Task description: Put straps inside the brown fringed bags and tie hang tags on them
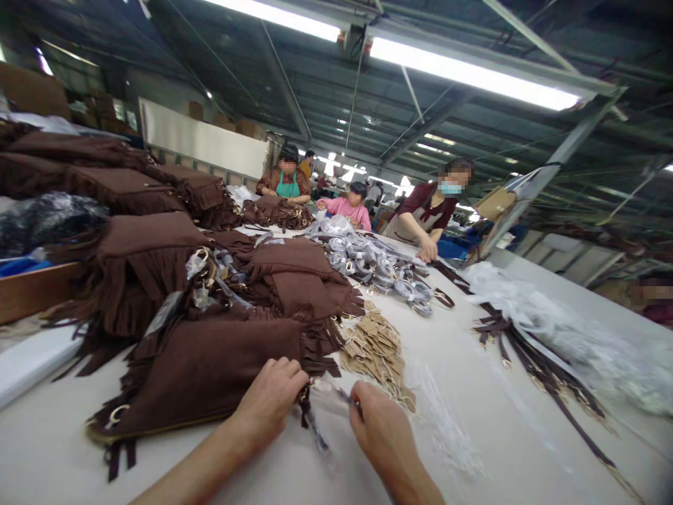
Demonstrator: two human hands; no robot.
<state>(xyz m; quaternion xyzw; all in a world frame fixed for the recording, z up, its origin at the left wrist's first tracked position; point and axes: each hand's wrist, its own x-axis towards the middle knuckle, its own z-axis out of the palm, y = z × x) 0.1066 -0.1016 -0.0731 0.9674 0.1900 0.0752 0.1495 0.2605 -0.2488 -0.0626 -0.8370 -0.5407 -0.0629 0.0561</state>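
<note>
A dark brown fringed bag (210, 365) lies flat on the white table in front of me. My left hand (276, 393) is closed at the bag's right corner, by its metal fitting; the fingertips are partly hidden. My right hand (381, 428) is closed on a thin strap (344, 395), which looks wrapped in clear plastic and runs toward that corner. Between my hands a short dark piece with a plastic-covered end (318, 436) hangs from the corner. At the bag's left end a gold-coloured ring (118, 414) shows.
Tan paper tags (373, 347) with white strings lie beyond my hands. Plastic-wrapped straps (373, 263) are heaped farther back. More brown bags (152, 238) pile up on the left. Dark straps (547, 368) and clear plastic (557, 330) cover the right side. Several people work across the table.
</note>
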